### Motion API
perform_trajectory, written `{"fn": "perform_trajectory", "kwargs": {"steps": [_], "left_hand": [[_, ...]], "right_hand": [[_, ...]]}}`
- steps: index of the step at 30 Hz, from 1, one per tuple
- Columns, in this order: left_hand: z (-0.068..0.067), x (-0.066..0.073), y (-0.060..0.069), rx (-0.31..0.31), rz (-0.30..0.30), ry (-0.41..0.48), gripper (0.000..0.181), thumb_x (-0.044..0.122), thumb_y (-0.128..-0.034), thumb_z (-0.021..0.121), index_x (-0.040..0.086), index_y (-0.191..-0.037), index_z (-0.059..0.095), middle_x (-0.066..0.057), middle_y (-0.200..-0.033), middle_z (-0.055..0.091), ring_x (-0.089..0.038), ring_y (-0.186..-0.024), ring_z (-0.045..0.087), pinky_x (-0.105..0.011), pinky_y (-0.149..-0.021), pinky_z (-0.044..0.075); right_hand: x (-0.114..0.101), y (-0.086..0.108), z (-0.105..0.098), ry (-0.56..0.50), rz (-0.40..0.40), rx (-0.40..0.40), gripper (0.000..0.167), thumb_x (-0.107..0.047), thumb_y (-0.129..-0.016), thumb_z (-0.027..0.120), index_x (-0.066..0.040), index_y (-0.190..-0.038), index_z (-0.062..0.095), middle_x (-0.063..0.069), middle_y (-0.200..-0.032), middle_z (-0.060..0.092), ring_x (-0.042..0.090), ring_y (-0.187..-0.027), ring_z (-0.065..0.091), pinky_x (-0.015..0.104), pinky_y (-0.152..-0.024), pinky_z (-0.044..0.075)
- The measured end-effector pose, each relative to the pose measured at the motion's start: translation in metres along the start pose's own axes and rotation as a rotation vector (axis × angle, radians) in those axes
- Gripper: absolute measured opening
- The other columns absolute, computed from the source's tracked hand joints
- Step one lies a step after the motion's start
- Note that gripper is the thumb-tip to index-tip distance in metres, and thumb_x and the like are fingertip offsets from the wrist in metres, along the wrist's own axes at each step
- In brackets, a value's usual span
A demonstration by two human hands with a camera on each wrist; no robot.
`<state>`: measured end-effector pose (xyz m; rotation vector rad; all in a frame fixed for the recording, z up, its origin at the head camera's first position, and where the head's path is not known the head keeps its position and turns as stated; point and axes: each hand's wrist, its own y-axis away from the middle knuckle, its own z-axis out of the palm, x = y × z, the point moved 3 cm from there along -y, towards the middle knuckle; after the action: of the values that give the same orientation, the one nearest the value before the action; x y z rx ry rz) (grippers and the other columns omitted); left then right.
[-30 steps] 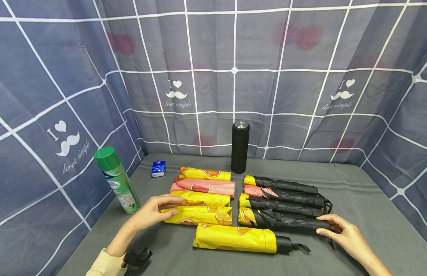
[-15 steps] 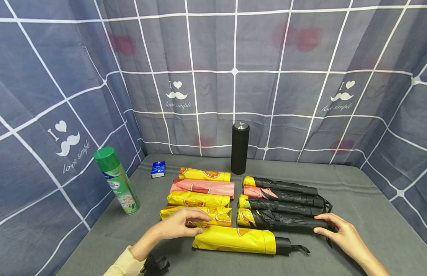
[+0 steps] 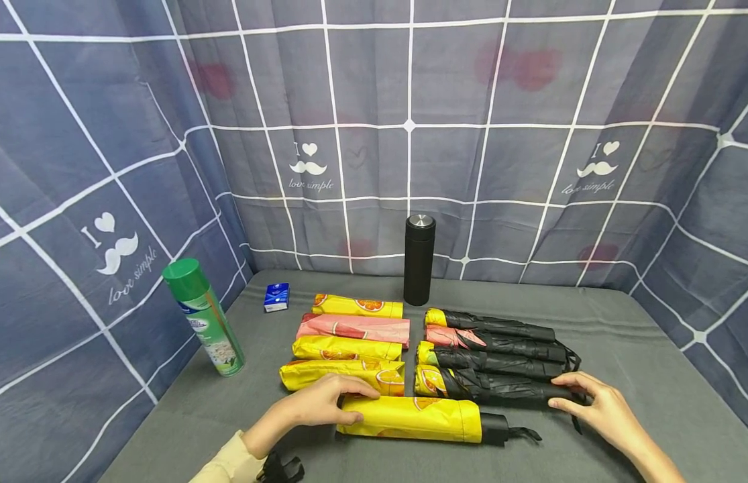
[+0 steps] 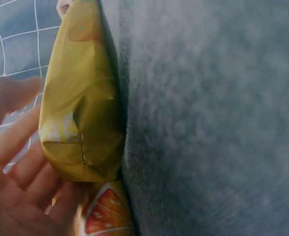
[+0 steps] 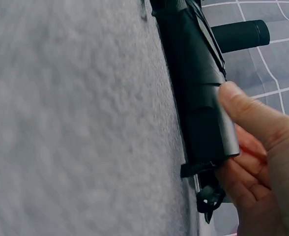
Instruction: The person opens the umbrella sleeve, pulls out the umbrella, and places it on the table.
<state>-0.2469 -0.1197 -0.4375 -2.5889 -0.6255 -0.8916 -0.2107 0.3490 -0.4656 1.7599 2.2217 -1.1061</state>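
Note:
At the front lies a folding umbrella in a yellow fruit-print cover (image 3: pixel 428 419), its black handle end to the right. My left hand (image 3: pixel 325 400) is at its left end, thumb on the near side and fingers on the far side. In the left wrist view a slight gap shows between thumb and cover (image 4: pixel 83 98). My right hand (image 3: pixel 603 410) pinches the black handle of the nearest uncovered umbrella (image 3: pixel 500 386), thumb on top; its fingers are partly hidden behind. Behind it lie several other uncovered black umbrellas (image 3: pixel 494 362). To their left, several umbrella covers, yellow (image 3: pixel 355 306) and pink (image 3: pixel 355 329), lie in a column.
A black flask (image 3: pixel 418 265) stands at the back middle. A green spray can (image 3: pixel 207 322) stands at the left, with a small blue packet (image 3: pixel 277 296) behind it. Checked curtains (image 3: pixel 374 161) enclose the grey table surface (image 3: pixel 639 335) at the back and sides.
My left hand has moved right and nearer, from the left ends of the yellow covers to the left end of the covered umbrella. The right hand has stayed at the black handle.

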Motion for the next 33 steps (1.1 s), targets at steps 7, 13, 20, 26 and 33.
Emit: {"fn": "perform_trajectory", "kwargs": {"steps": [7, 13, 20, 26, 33], "left_hand": [[0.009, -0.007, -0.002, -0.057, -0.076, 0.014, 0.049, 0.029, -0.087, 0.069, 0.02, -0.133, 0.054, 0.006, -0.127, 0.056, -0.007, -0.114, 0.05, -0.029, -0.094, 0.042], [0.016, -0.011, -0.004, -0.041, -0.088, 0.023, 0.054, 0.025, -0.0846, 0.07, 0.025, -0.135, 0.052, 0.009, -0.126, 0.055, -0.004, -0.11, 0.05, -0.027, -0.09, 0.043], [0.017, -0.011, -0.005, 0.095, -0.086, 0.086, 0.054, 0.017, -0.0777, 0.072, 0.029, -0.129, 0.058, 0.012, -0.12, 0.057, -0.006, -0.102, 0.053, -0.025, -0.085, 0.044], [0.011, -0.007, -0.007, 0.207, -0.092, 0.154, 0.051, 0.01, -0.0754, 0.072, 0.025, -0.123, 0.063, 0.009, -0.12, 0.059, -0.013, -0.108, 0.053, -0.031, -0.092, 0.042], [0.002, -0.001, -0.007, 0.273, -0.094, 0.25, 0.048, 0.005, -0.0761, 0.071, 0.021, -0.121, 0.064, 0.005, -0.116, 0.061, -0.016, -0.099, 0.053, -0.028, -0.079, 0.047]], "right_hand": [[-0.004, -0.003, -0.008, -0.058, 0.032, -0.002, 0.028, -0.024, -0.075, 0.081, -0.018, -0.1, 0.07, -0.005, -0.093, 0.067, -0.004, -0.086, 0.057, 0.01, -0.072, 0.042], [-0.019, -0.006, -0.012, -0.103, 0.037, -0.003, 0.027, -0.023, -0.078, 0.078, -0.017, -0.103, 0.069, -0.003, -0.096, 0.068, -0.007, -0.09, 0.056, 0.01, -0.075, 0.041], [-0.043, -0.007, -0.01, -0.168, -0.018, -0.017, 0.027, -0.015, -0.079, 0.077, -0.015, -0.105, 0.069, -0.002, -0.098, 0.067, -0.001, -0.092, 0.058, 0.009, -0.079, 0.04], [-0.068, -0.011, -0.004, -0.298, -0.146, -0.036, 0.034, -0.003, -0.075, 0.078, -0.008, -0.107, 0.069, -0.002, -0.104, 0.065, 0.004, -0.097, 0.059, 0.012, -0.083, 0.043], [-0.099, -0.013, 0.003, -0.454, -0.317, -0.085, 0.05, 0.007, -0.069, 0.078, -0.003, -0.116, 0.064, 0.008, -0.11, 0.064, 0.014, -0.102, 0.06, 0.015, -0.087, 0.042]]}}
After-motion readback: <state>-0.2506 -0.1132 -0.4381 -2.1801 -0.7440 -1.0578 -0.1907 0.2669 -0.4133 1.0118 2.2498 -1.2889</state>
